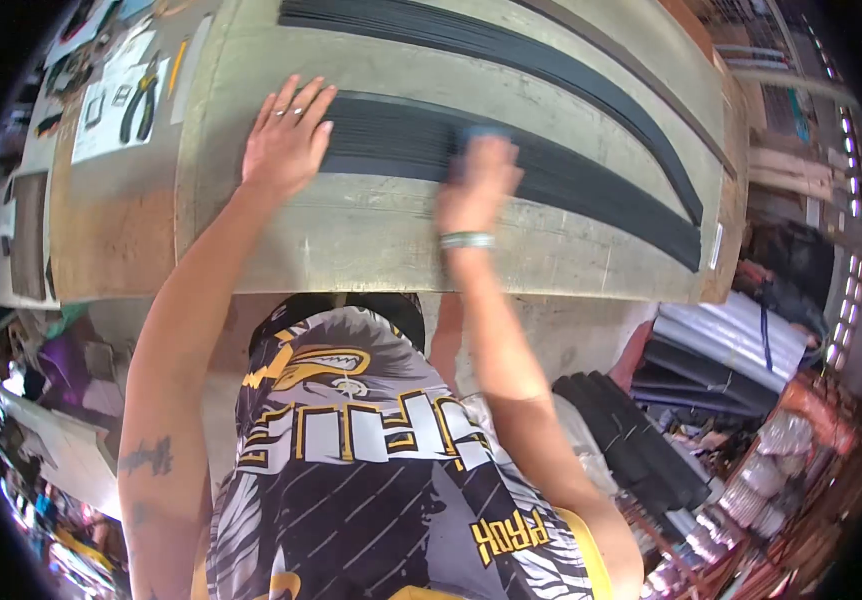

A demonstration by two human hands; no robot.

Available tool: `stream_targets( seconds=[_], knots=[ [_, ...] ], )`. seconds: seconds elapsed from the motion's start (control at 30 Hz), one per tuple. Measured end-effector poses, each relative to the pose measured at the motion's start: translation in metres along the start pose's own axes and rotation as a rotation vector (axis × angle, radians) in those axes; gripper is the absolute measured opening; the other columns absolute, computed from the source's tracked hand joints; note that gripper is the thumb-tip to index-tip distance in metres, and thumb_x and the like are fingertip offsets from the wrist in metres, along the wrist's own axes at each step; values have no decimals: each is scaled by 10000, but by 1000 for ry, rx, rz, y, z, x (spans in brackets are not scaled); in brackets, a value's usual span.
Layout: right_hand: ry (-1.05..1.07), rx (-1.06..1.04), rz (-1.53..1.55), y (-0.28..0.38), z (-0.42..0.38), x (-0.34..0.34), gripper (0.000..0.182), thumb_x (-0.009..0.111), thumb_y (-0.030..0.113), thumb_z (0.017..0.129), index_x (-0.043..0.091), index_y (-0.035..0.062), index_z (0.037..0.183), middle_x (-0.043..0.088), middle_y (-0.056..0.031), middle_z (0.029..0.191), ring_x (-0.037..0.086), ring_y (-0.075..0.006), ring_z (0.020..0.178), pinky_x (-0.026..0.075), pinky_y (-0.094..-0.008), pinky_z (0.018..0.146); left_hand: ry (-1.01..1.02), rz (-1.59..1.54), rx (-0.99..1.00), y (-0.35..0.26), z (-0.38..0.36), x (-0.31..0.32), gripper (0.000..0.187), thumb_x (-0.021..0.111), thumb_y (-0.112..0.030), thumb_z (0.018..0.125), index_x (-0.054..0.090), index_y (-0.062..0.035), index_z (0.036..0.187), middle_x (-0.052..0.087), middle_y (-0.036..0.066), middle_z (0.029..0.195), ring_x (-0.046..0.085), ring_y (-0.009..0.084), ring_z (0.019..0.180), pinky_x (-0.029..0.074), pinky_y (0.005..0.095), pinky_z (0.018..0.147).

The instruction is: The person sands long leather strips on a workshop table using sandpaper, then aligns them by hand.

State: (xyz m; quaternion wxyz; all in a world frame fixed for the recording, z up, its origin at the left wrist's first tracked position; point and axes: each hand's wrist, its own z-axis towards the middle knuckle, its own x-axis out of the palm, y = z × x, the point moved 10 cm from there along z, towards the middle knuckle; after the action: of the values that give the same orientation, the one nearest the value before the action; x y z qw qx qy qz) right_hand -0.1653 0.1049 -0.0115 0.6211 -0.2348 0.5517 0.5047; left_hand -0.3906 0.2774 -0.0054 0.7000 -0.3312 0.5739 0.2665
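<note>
Long dark strips lie side by side in a flat band [391, 135] across the grey work surface [371, 230]. My left hand [289, 135], with rings on it, rests at the band's left end, fingers spread. Over the middle of the same band is my right hand [481, 175], blurred by motion, with a band on its wrist. Its fingers are closed round a small bluish object [486, 131], mostly hidden and too smeared to identify. Farther back, a second band of dark strips [491, 55] curves toward the right edge.
Black-handled pliers [139, 108] lie on white paper [101, 122] at the left, near a yellow pencil-like item [178, 66]. The table's front edge runs close to my body. Dark rolls [641, 440] and silvery rolls [726, 335] are at the lower right.
</note>
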Motion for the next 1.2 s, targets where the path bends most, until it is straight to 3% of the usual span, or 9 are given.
stream_targets(
  seconds=[0.13, 0.2, 0.3, 0.4, 0.67, 0.97, 1.03, 1.1, 1.2],
  knots=[
    [250, -277, 284, 82, -31, 7, 1021, 775, 24, 668, 401, 40, 1618, 372, -173, 1698, 255, -395, 1612, 177, -624, 1302, -69, -43, 70, -3, -3, -3, 555, 523, -415, 1092, 441, -226, 1607, 405, -10, 1675, 314, 274, 1577, 278, 479, 1310],
    [66, -142, 56, -27, -22, -20, 951, 743, 11, 737, 403, 72, 1623, 386, -172, 1689, 274, -382, 1608, 170, -602, 1310, -90, -34, 96, -5, 0, -7, 588, 579, -414, 1070, 442, -215, 1605, 419, 9, 1664, 334, 288, 1565, 300, 497, 1296],
    [-318, 116, -82, -212, -1, -84, 447, 604, 7, 934, 619, 21, 1380, 641, -202, 1358, 604, -381, 1244, 442, -554, 1099, -84, -14, 87, -7, -4, -8, 585, 592, -398, 1063, 454, -203, 1596, 432, 19, 1654, 341, 296, 1560, 311, 499, 1289],
    [-368, 499, 38, -321, -5, -74, 402, 553, 15, 969, 624, -12, 1364, 689, -218, 1232, 651, -367, 1120, 498, -493, 1012, -78, -25, 82, -6, 4, -10, 576, 622, -350, 1049, 475, -188, 1582, 452, 28, 1642, 349, 305, 1555, 317, 499, 1284],
    [288, -48, 338, -19, -26, -22, 977, 740, 84, 738, 370, 41, 1642, 303, -139, 1744, 224, -336, 1633, 145, -602, 1315, -3, -68, 65, -15, 6, -6, 594, 616, -173, 1025, 467, -159, 1600, 440, 66, 1659, 336, 328, 1566, 313, 475, 1285],
    [-389, 632, -268, -455, -23, -108, 445, 583, 183, 1054, 548, 57, 1480, 587, -204, 1489, 527, -374, 1422, 349, -617, 1184, -13, -68, 113, -15, 6, -6, 565, 493, -165, 1041, 467, -109, 1602, 426, 97, 1673, 308, 353, 1583, 259, 487, 1301],
    [-121, 993, 9, -396, -9, -111, 461, 517, 269, 1091, 534, -6, 1461, 596, -219, 1478, 518, -315, 1441, 340, -529, 1222, -4, -83, 108, -12, 3, -4, 564, 487, -156, 1040, 467, -97, 1600, 427, 112, 1671, 310, 360, 1583, 252, 488, 1303],
    [-293, 378, -262, -277, -3, -80, 545, 606, 50, 931, 548, -31, 1466, 521, -260, 1541, 444, -453, 1476, 311, -629, 1222, -4, -88, 107, -15, 5, -5, 559, 476, -144, 1039, 470, -76, 1595, 434, 135, 1665, 315, 371, 1582, 243, 488, 1306],
    [-28, 188, 150, -158, -26, -54, 900, 765, 109, 748, 423, -36, 1567, 370, -253, 1672, 280, -428, 1594, 188, -648, 1284, -14, -91, 126, -17, 6, -5, 554, 464, -158, 1044, 473, -69, 1591, 436, 135, 1664, 313, 371, 1583, 243, 489, 1306]
  ],
)
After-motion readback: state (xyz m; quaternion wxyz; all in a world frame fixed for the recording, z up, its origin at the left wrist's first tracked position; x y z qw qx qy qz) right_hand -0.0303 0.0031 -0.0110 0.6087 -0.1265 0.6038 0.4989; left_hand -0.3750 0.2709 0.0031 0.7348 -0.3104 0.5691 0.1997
